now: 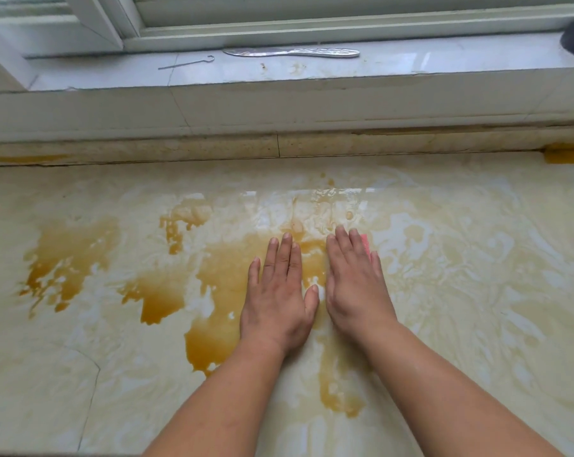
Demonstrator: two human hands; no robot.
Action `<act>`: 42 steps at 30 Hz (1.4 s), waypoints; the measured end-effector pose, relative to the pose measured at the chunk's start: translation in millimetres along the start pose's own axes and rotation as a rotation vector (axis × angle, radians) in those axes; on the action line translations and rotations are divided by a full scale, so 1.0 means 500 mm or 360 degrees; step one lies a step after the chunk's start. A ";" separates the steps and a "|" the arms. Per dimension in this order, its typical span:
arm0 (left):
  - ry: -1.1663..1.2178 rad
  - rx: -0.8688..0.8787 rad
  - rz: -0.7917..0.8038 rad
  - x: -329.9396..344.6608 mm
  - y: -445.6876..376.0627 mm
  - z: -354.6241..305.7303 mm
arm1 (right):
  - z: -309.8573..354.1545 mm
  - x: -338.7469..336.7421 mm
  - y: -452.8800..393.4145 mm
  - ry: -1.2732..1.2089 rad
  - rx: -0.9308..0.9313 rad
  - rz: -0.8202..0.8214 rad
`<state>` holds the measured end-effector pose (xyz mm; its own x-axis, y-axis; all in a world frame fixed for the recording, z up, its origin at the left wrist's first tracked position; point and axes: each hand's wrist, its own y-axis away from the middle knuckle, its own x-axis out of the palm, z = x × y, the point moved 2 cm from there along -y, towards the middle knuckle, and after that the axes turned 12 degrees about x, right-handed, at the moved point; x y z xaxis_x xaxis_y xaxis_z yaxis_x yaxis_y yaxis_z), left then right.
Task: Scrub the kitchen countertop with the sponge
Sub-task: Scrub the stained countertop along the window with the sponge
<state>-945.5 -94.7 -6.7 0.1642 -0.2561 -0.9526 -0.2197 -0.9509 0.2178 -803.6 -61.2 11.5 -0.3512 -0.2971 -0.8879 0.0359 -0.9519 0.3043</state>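
The sponge [365,243] is almost wholly hidden under the right hand [353,282]; only a pink edge shows past the fingers on the outer side. It looks thin and soft, so it should flatten easily and soak up liquid. On this wet surface [476,291] it will likely slide freely, so pressure from a flat palm on top seems the best hold, with fingertips over its far edge to steer.

Both hands lie palm down, side by side and nearly touching at the thumbs. The right hand presses the sponge with straight, closed fingers. The left hand [279,291] rests flat on the surface, fingers straight and slightly spread, holding nothing. Both forearms reach forward from the near edge, roughly parallel.

Brown stains [160,291] spread to the left of the left hand and under both hands. Beyond the fingertips the surface gleams with water.
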 end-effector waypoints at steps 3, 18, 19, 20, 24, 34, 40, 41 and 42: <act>0.0004 0.0000 0.0012 -0.002 0.002 0.000 | -0.004 -0.003 -0.002 0.0013 -0.0050 -0.0002; -0.0015 -0.0012 0.0042 -0.003 0.001 0.000 | -0.002 -0.019 -0.047 0.0000 -0.0022 -0.0052; -0.0015 -0.0014 0.0042 -0.002 0.001 0.000 | -0.012 -0.012 -0.024 0.0004 -0.0053 -0.0058; -0.0017 -0.0013 0.0038 -0.002 0.000 0.000 | -0.025 -0.005 0.002 0.0008 -0.0090 -0.0073; -0.0013 -0.0005 0.0035 -0.001 0.001 0.000 | -0.062 0.011 0.062 0.0038 -0.0135 -0.0038; -0.0028 -0.0019 0.0053 0.001 0.001 0.001 | -0.002 -0.044 -0.105 -0.0023 0.0004 -0.0058; -0.0020 -0.0007 0.0036 0.005 -0.001 0.001 | -0.049 0.006 0.040 0.0059 -0.0125 0.0000; -0.0021 -0.0009 0.0034 0.004 -0.001 0.001 | -0.043 0.004 0.028 0.0066 -0.0120 0.0001; -0.0023 -0.0013 0.0034 0.004 -0.001 0.001 | -0.032 0.000 0.005 0.0051 -0.0114 -0.0009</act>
<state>-945.4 -94.8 -8.6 0.1455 -0.2739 -0.9507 -0.2153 -0.9466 0.2398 -788.7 -64.7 6.9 -0.3217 -0.2927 -0.9005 0.1014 -0.9562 0.2746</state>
